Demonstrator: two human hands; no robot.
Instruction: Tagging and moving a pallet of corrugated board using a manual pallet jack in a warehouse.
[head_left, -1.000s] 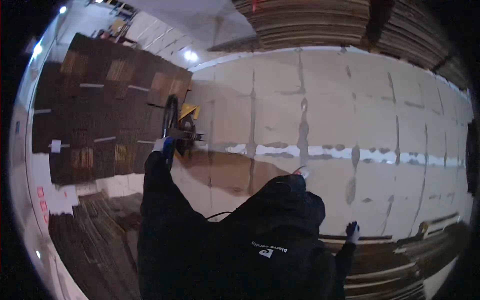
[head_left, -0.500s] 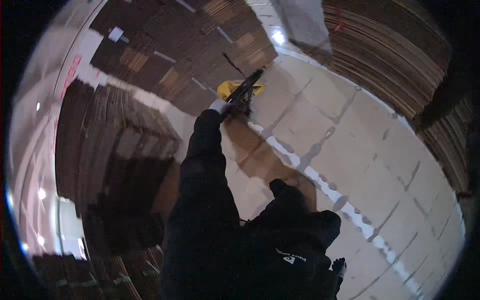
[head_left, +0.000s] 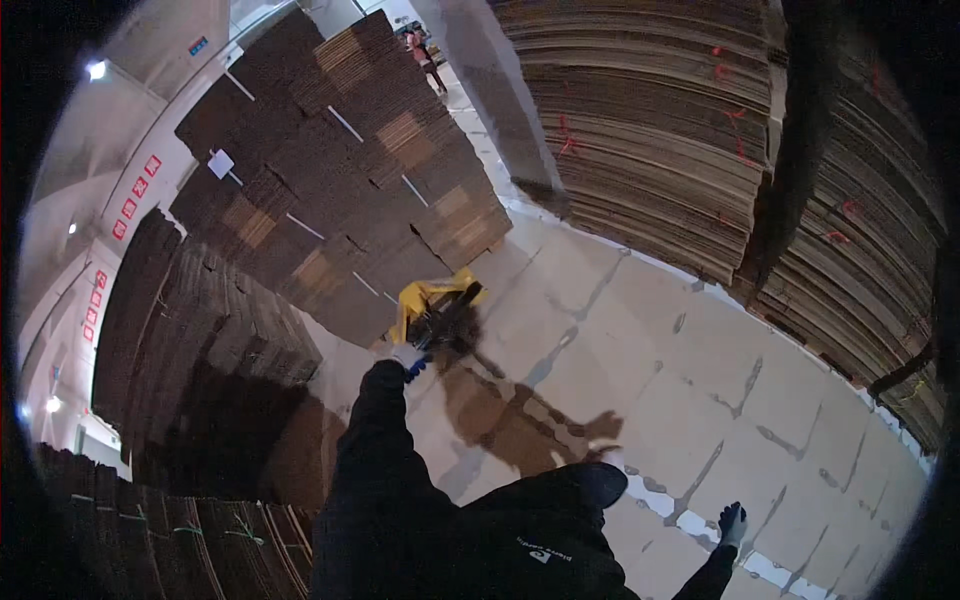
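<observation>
Fingers of the left hand [head_left: 408, 357] clench the black handle [head_left: 440, 330] of a yellow pallet jack [head_left: 425, 300]; the gloved right hand [head_left: 732, 522] hangs free, fingers loosely released.

Rough brown cardboard stacks [head_left: 340, 180], glossy yellow metal pallet jack [head_left: 432, 300], smooth pale floor [head_left: 700, 380].
</observation>
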